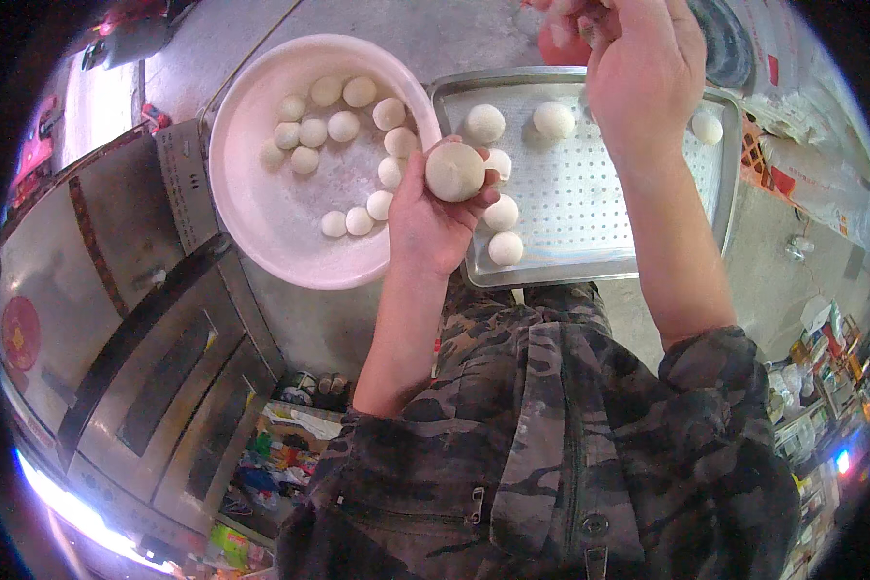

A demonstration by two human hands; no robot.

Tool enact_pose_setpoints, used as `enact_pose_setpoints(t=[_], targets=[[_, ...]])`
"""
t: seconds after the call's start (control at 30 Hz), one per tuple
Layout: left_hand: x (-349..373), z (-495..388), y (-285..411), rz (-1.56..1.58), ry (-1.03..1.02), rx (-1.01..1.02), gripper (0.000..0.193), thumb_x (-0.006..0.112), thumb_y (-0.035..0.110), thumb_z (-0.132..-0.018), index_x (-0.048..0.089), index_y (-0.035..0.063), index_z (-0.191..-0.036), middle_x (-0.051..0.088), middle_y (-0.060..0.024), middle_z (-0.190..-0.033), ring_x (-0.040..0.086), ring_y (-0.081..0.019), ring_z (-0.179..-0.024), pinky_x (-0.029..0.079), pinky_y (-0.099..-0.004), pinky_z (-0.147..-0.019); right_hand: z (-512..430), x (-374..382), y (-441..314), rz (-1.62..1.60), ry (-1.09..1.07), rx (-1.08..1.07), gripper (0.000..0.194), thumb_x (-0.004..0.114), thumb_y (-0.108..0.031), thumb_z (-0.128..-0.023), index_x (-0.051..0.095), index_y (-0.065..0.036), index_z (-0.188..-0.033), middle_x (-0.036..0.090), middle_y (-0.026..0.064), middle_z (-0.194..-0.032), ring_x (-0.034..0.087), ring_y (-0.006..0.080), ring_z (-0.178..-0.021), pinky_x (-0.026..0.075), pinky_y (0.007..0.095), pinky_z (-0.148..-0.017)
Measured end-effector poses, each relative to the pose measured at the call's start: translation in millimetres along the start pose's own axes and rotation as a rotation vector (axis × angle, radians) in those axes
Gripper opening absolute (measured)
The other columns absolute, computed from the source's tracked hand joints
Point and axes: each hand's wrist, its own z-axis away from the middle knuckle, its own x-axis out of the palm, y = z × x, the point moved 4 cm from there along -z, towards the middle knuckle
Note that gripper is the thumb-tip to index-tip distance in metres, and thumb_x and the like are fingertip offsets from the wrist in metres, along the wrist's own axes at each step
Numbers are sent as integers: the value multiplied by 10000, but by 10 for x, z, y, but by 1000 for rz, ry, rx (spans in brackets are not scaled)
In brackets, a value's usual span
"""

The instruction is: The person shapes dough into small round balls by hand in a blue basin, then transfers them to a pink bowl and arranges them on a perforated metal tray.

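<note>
My left hand [438, 235] holds up a pale, rounded ball [454, 172] that looks like dough, cupped in the palm and fingers. It is above the gap between a white basin [283, 239] and a perforated metal tray [594, 188]. Several similar balls [313, 132] lie in the basin, and several more balls [554, 119] rest on the tray, mostly along its left side and far edge. My right hand [649, 65] reaches past the tray's far edge over a red object [562, 43]. Its fingers are bent and blurred; whether they grip anything is unclear.
A steel cabinet-like appliance [181, 377] with dark window panels stands to the left. At the right lie printed plastic sacks [805, 174] and an orange crate [754, 148]. A dark round container [725, 43] sits beyond the tray. Shelves with clutter [812, 391] are at the lower right.
</note>
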Motion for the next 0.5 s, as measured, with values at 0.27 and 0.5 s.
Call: enact_pose_setpoints(t=[0.27, 0.5], targets=[[169, -34, -99, -35, 3, -12, 526, 335, 473, -1150, 569, 49, -1356, 680, -209, -1213, 684, -363, -987, 584, -464, -817, -498, -523, 1149, 906, -18, -249, 245, 598, -299, -1064, 662, -62, -1064, 698, 103, -1006, 661, 276, -913, 521, 355, -849], [280, -131, -182, -40, 13, 0, 464, 363, 438, -1147, 564, 86, -1373, 655, -156, -1253, 663, -308, -1095, 582, -458, -884, 740, -233, 876, 356, -740, 375, 475, 733, -199, -936, 675, -97, -1397, 626, 119, -1481, 591, 294, -1366, 436, 423, -1176]])
